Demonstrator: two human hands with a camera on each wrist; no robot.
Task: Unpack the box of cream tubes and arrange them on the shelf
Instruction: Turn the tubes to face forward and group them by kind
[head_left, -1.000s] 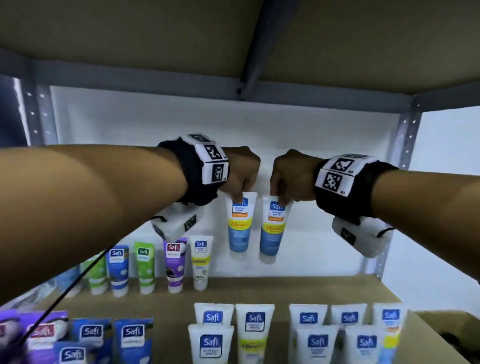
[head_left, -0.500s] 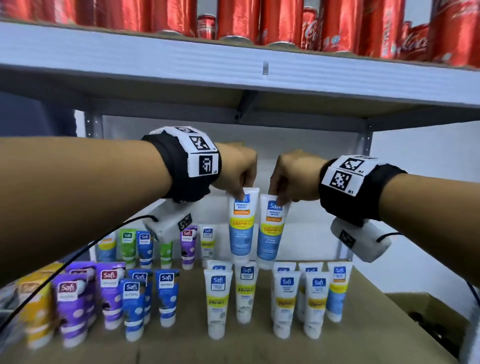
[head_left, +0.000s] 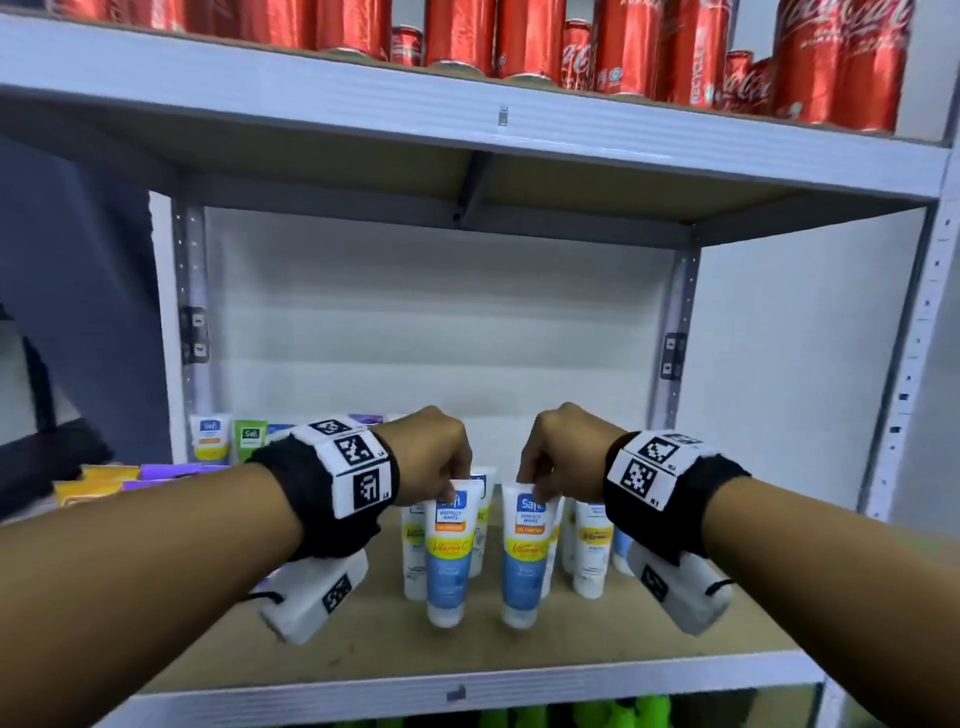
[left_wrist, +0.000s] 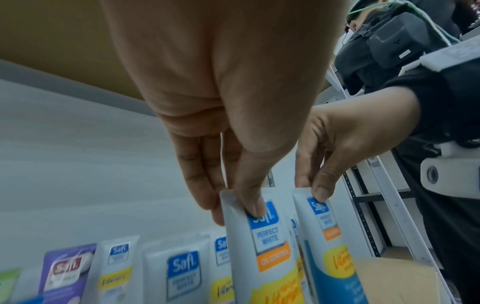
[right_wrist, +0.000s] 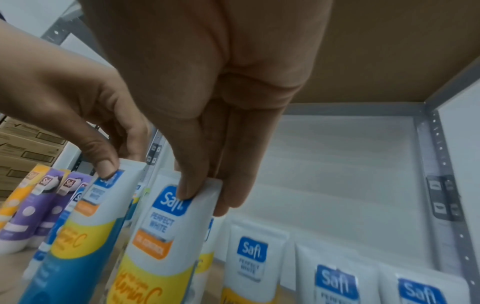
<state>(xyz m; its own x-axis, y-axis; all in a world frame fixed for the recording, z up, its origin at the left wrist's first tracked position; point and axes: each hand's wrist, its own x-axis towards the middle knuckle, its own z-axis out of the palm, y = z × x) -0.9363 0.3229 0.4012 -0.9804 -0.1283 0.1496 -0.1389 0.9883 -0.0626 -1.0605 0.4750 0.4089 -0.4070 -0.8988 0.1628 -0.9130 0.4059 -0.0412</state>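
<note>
Wrist views show thumb and fingers of left hand and right hand clamped on tube tops; head view shows caps on brown shelf, red cans above.

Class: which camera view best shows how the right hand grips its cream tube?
Right wrist view: the right hand pinches its tube at the top edge, close-up. The head view shows only knuckles over the tube; the left wrist view shows the pinch, off to one side.

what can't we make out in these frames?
- Box the tubes came from: in no view.
- Left tube and right tube: head view too blurred to show whether the caps touch the shelf; both wrist views cut the caps off.
- Small print on the tubes behind: blurred.
</note>
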